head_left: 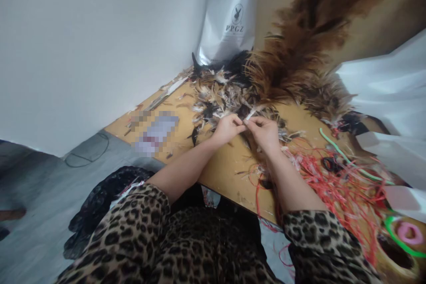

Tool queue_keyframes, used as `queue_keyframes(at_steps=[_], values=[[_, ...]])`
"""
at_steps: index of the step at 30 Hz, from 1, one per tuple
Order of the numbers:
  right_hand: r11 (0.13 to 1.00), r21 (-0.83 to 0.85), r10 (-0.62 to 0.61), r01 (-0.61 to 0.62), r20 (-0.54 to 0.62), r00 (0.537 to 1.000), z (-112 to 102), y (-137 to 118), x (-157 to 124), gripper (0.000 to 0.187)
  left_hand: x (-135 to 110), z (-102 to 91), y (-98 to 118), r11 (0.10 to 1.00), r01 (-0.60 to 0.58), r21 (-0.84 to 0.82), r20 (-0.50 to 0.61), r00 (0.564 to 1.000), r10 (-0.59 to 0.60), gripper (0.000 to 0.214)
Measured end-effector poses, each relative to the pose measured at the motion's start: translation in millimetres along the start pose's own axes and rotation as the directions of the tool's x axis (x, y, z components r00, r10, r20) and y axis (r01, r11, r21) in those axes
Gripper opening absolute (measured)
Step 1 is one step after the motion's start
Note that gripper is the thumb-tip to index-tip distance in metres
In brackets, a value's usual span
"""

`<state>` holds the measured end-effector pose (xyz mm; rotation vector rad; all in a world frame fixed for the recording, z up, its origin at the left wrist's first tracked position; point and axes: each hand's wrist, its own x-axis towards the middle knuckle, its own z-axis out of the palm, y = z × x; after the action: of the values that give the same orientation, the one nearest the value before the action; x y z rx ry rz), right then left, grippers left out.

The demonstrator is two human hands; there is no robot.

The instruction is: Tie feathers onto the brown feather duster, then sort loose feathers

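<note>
Small feather-craft workshop, judged by bench and materials.
Tan-topped bench [216, 173] placed against a plain pale wall [100, 40]; loose feathers [226, 95] heaped toward its far corner, with a tall brown plume [289, 62] above them. Tangled red string [322, 182] covers the right part of the near edge. Large white bag [229, 9], printed "PPGZ", at the far corner. Grey floor [116, 153] beside the left corner.
</note>
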<state>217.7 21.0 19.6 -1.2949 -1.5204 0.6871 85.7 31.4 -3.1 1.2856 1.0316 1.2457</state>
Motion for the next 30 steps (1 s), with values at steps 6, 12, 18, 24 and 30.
queue_keyframes(at_steps=[6, 12, 18, 24, 30], values=[[0.996, 0.09, 0.003, -0.005, 0.016, 1.0, -4.4, -4.1, 1.2, 0.018, 1.8, -8.2, 9.0, 0.998, 0.032, -0.047, 0.217, 0.976, -0.021, 0.016], [0.999, 0.024, -0.045, 0.045, -0.013, 0.999, -3.4, -5.6, -0.5, 0.018, -2.2, -5.4, 13.2, 0.997, 0.071, -0.013, 0.144, 0.987, -0.068, 0.016], [0.998, 0.005, -0.069, 0.069, 0.007, 0.998, -1.3, -3.9, -0.8, 0.017, -6.7, -2.8, 17.5, 0.998, 0.059, -0.032, 0.148, 0.988, -0.054, 0.025], [0.995, 0.104, -0.005, -0.003, 0.069, 0.998, -3.8, 0.4, -1.7, 0.022, -5.4, -10.2, 14.2, 0.998, 0.015, 0.054, 0.403, 0.914, -0.036, 0.016], [0.992, -0.037, -0.12, 0.12, 0.006, 0.993, 3.5, -5.8, -3.9, 0.016, -1.3, -3.2, 0.3, 0.999, -0.033, 0.039, 0.12, 0.992, 0.028, 0.021]])
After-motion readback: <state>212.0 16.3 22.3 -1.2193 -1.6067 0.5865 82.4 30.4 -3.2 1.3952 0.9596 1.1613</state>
